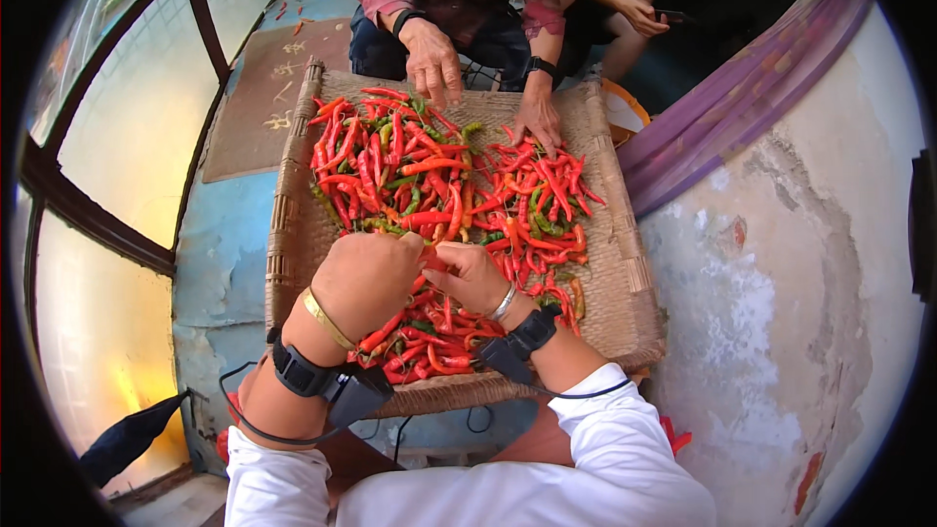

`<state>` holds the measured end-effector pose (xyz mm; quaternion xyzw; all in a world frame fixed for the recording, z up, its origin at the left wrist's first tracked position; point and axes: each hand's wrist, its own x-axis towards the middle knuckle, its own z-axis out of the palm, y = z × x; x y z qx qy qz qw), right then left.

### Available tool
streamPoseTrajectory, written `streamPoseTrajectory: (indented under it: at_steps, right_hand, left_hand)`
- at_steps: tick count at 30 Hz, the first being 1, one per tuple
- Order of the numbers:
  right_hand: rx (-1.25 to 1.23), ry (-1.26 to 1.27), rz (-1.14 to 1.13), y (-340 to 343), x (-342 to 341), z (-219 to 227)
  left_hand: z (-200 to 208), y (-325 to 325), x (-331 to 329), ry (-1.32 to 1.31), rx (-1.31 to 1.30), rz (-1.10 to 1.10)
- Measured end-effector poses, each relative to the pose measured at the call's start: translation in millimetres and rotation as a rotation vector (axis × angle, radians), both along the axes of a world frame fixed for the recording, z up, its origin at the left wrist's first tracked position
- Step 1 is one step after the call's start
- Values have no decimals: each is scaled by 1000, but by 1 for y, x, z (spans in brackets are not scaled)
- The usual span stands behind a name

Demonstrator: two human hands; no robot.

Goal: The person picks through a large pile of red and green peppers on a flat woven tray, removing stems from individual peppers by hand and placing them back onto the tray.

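Left hand and right hand meeting over the near half of a woven tray, fingers pinched together on one red chili between them. Heap of red and green chilies spread across the tray from 12 to 6 o'clock. Gold bangle and black wrist strap on the left wrist, silver bangle on the right. At 12 o'clock, another person's two hands resting on the far chilies. Peeling wall at 3 o'clock.

Daylight entered via frosted window panes at left, overexposed; centre sharp, fisheye rim bent and vignetted black
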<state>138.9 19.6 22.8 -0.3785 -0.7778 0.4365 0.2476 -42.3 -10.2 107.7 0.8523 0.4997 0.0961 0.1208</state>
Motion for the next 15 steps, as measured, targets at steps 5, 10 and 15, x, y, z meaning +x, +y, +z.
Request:
streamPoseTrajectory:
  at_steps: [5, 10, 15]
  right_hand:
    - [-58, 174, -92, 11, 2, -19]
    - [-121, -333, -173, 33, 29, -25]
    - [-568, 29, -344, 50, 84, -11]
  left_hand:
    - [17, -13, 4, 55, 95, 137]
    - [25, -27, 3, 29, 119, 175]
    - [-18, -8, -4, 135, -45, 132]
